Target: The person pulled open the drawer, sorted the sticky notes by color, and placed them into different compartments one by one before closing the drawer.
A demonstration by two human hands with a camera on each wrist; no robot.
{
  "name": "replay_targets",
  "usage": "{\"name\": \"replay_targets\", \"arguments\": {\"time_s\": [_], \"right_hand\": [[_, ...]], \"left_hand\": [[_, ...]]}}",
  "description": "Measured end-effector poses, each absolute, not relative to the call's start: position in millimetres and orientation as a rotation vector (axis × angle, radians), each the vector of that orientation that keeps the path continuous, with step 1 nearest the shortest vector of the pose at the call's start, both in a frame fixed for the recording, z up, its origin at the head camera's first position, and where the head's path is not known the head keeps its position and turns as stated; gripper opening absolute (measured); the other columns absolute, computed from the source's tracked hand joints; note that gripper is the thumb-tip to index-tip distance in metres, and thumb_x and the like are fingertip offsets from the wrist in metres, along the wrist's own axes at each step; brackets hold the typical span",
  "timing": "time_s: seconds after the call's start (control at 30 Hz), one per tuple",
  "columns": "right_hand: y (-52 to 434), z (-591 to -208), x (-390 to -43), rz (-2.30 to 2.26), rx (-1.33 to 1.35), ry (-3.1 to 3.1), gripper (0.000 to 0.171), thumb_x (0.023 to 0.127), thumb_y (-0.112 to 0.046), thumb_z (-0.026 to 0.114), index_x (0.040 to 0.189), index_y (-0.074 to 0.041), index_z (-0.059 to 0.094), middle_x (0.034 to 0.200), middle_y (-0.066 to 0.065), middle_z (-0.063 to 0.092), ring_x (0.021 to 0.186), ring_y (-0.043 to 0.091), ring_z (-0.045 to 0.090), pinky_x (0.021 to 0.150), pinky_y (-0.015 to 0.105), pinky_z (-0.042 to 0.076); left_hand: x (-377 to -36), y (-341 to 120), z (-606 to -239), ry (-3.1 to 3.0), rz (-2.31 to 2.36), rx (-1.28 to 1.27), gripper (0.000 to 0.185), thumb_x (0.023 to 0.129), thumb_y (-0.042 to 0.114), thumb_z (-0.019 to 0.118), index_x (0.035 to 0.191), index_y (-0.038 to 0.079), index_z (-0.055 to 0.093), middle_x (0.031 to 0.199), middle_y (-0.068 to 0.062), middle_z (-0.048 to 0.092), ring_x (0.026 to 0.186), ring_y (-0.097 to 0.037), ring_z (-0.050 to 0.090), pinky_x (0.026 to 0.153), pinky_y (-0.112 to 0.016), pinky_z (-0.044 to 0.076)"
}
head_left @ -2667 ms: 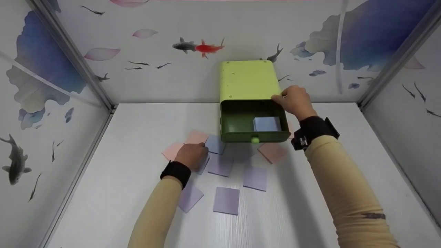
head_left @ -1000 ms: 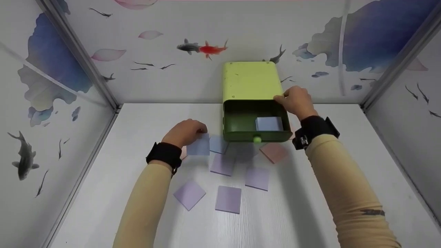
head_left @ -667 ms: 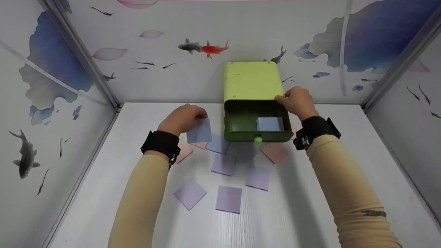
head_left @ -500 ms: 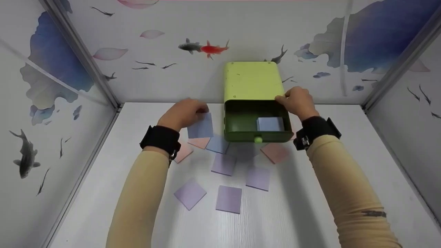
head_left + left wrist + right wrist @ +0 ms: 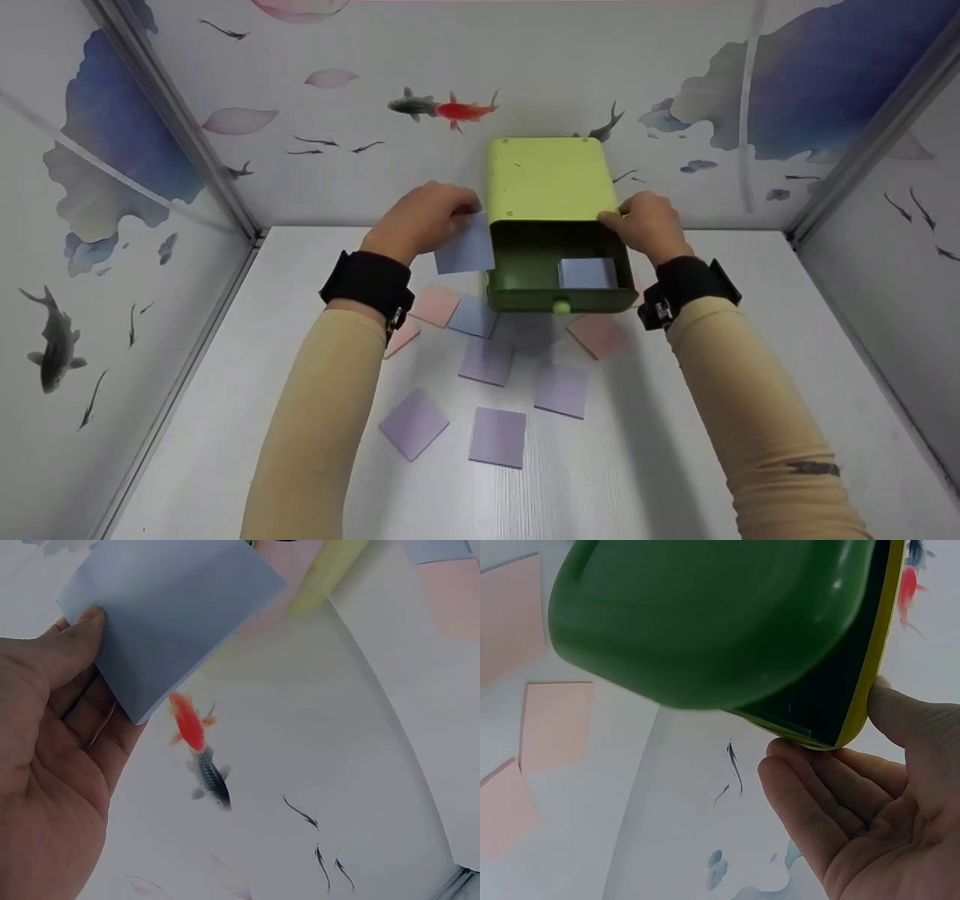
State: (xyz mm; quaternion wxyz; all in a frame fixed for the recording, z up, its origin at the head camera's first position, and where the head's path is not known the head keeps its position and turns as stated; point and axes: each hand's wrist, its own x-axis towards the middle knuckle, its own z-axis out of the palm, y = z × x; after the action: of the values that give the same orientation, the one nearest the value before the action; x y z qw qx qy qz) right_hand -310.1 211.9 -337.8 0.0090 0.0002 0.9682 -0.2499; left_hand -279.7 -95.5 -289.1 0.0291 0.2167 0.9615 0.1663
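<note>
Blue square, head view: held up off the white tabletop by the left hand, beside the left side of the yellow-green box. Could not tell whether it touched. Green drawer stood pulled out, blue stack inside toward the right. Judged by the layout, blues looked partly gathered: stack in the drawer, one in hand, one loose blue square left on the tabletop. Four purple squares and several pink squares lay outside; none seen in the drawer. Right hand held the box near its front right corner.

Left wrist view: thumb on the near face, fingers behind, a pinch near one edge; palm otherwise loosely open. Square looked flat, thin and plain, grey-blue, with straight sides and a pale strip along one edge. No bend noted.

Right wrist view: thumb pressed on the box's yellow rim, fingers nearly straight and bunched at the adjoining side, a light grip. Drawer underside filled the top; stack hidden from there. Three pink squares showed at left.
</note>
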Motion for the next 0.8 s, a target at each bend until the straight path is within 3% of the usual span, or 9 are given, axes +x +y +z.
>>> {"name": "replay_targets", "arguments": {"time_s": [0.6,0.8], "right_hand": [[211,-337,-315,-0.812,0.111,2.937,0.049,0.098,-0.036,0.056,0.121,0.007,0.065,0.113,0.024,0.067,0.100,0.034,0.060,0.089,0.048,0.050],[212,-338,-314,-0.800,0.101,2.947,0.049,0.099,-0.036,0.055,0.120,0.007,0.065,0.113,0.025,0.067,0.099,0.034,0.060,0.087,0.047,0.050]], "left_hand": [[-289,-42,-309,3.003,0.565,0.836,0.021,0.100,0.016,0.056,0.119,0.017,0.065,0.117,-0.003,0.068,0.108,-0.021,0.062,0.098,-0.037,0.049],[-291,-24,-323,2.977,0.477,0.887,0.021,0.101,0.018,0.054,0.120,0.016,0.064,0.118,-0.003,0.068,0.111,-0.021,0.062,0.098,-0.036,0.048]]}}
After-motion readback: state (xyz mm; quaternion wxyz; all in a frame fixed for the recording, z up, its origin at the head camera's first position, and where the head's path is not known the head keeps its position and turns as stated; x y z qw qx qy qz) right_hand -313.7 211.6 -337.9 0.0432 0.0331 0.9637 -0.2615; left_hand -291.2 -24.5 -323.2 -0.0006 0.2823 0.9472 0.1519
